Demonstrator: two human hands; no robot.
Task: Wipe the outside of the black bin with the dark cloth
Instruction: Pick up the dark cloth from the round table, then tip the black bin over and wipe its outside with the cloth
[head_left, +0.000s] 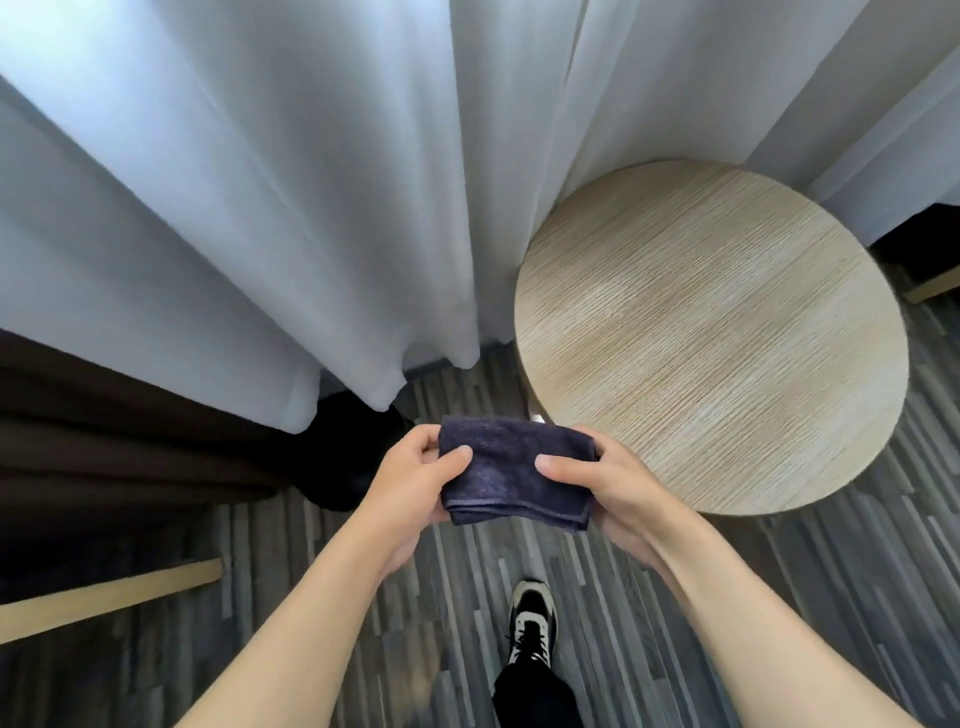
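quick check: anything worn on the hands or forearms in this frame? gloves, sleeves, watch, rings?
Nothing visible. The left hand and right hand are bare, no gloves. Both forearms are uncovered to the bottom edge of the frame, so no sleeves show. No watch, bracelet or ring can be seen on the sides facing the camera; the undersides are hidden.

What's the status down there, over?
Left hand and right hand both gripping folded dark cloth. Black bin on floor, untouched, partly behind white curtain. Round table close on right.
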